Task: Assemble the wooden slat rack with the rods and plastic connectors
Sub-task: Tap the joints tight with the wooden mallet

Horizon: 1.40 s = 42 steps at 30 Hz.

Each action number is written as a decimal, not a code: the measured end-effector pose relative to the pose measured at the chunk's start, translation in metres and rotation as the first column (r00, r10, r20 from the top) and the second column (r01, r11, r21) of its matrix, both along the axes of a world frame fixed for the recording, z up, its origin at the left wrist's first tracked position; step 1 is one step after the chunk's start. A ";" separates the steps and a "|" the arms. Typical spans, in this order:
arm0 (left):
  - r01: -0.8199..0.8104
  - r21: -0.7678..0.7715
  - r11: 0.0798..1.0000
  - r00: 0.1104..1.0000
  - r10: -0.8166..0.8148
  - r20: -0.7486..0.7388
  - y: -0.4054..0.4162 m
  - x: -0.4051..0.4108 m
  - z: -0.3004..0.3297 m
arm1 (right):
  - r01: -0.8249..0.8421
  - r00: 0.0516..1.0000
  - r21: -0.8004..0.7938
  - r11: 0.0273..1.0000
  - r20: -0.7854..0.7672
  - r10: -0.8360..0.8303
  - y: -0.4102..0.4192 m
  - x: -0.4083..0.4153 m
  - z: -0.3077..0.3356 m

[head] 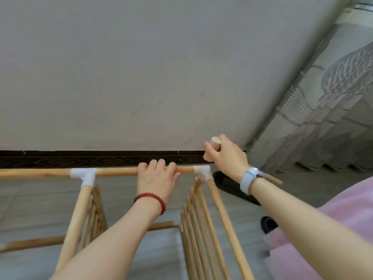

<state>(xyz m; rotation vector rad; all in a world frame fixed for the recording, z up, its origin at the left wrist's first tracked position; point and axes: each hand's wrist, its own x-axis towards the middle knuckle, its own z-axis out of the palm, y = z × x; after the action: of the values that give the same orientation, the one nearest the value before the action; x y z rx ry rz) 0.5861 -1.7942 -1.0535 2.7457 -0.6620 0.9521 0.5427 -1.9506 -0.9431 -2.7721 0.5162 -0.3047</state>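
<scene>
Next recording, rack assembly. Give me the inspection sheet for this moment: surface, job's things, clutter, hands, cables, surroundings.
Surface: grey floor under the rack.
Job's things: top rod runs level through a white T connector to a white corner connector; slat panels hang below; a loose rod is held upright above the corner connector.
Clutter: dark slippers on the floor by the rack's corner.
Hands: left hand grips the top rod; right hand grips the loose rod.
Cables: nothing seen.
Surroundings: plain wall with dark patterned skirting; grey curtain to the right; pink cloth at the lower right.
</scene>
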 end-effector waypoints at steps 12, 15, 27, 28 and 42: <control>-0.002 0.021 1.000 0.995 0.004 -0.097 0.001 -0.003 0.003 | -0.069 0.986 -0.037 0.997 0.149 0.074 0.006 -0.003 0.030; -0.013 0.035 0.999 0.995 0.016 -0.101 0.002 -0.004 0.007 | -0.093 0.792 0.142 0.986 0.610 -0.013 -0.008 0.007 0.082; 0.015 0.161 0.987 0.930 0.046 -0.366 0.007 -0.015 0.027 | -0.093 0.785 0.255 0.963 0.614 -0.087 -0.014 0.009 0.054; 0.012 0.158 0.987 0.929 0.048 -0.367 0.008 -0.014 0.028 | -0.037 0.874 0.221 0.974 0.481 -0.076 -0.007 0.000 0.021; 0.024 0.118 0.993 0.933 0.020 -0.360 0.008 -0.014 0.025 | 0.056 0.998 0.087 0.995 0.030 -0.059 0.001 -0.015 -0.020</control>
<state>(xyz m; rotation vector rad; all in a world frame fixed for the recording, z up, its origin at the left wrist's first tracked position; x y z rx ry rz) 0.5720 -1.7862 -1.0283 2.9100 -0.6714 0.3949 0.5281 -1.9499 -0.9636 -2.6682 0.5880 -0.3326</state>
